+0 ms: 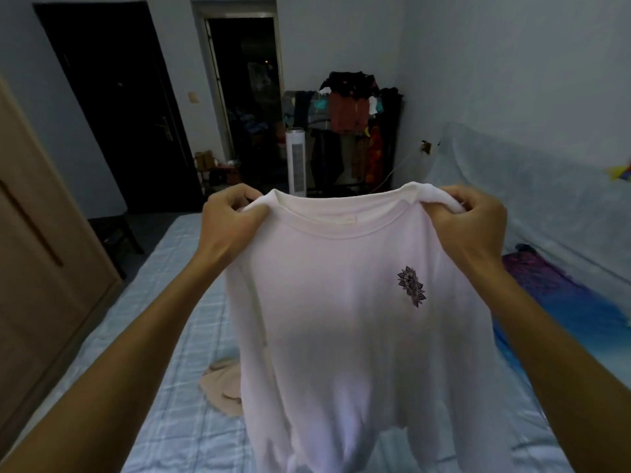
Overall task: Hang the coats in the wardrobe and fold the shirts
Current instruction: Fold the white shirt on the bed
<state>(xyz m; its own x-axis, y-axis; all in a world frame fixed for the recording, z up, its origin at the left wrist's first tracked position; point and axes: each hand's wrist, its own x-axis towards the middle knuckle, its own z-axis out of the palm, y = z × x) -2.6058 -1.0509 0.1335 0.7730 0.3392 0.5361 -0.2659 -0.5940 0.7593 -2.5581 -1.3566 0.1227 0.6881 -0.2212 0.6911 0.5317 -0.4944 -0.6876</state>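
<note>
I've got the white long-sleeved cotton shirt with a small dark flower print on the chest [345, 302] held up in the air over the bed with the pale blue checked sheet [177, 387], collar at the top, body hanging straight down toward the mattress. My left hand [232, 216] is pinched shut on the left shoulder seam, fabric bunched under thumb + fingers. My right hand [478, 216] is clenched the same way on the right shoulder, a roll of cloth showing above the knuckles. Both grips sit just beside the ribbed neckline.

Handling, as I judge it: light, very soft, no stiffness at all. It droops from the two pinch points and the sleeves look to hang limp along the sides, though I can't tell exactly where the cuffs end. Thin enough that light comes thru the chest. Not slippery, not fragile, but it will sag and wrinkle wherever it's unsupported.

So shoulders are the right place to hold imo; keeps the front flat and square. For folding I'd lay it down on bare sheet, clear of the beige crumpled garment [222, 384] lying on the bed just left of the hem.

The light wooden wardrobe [41, 268] stands at the left, near the bed edge.
</note>
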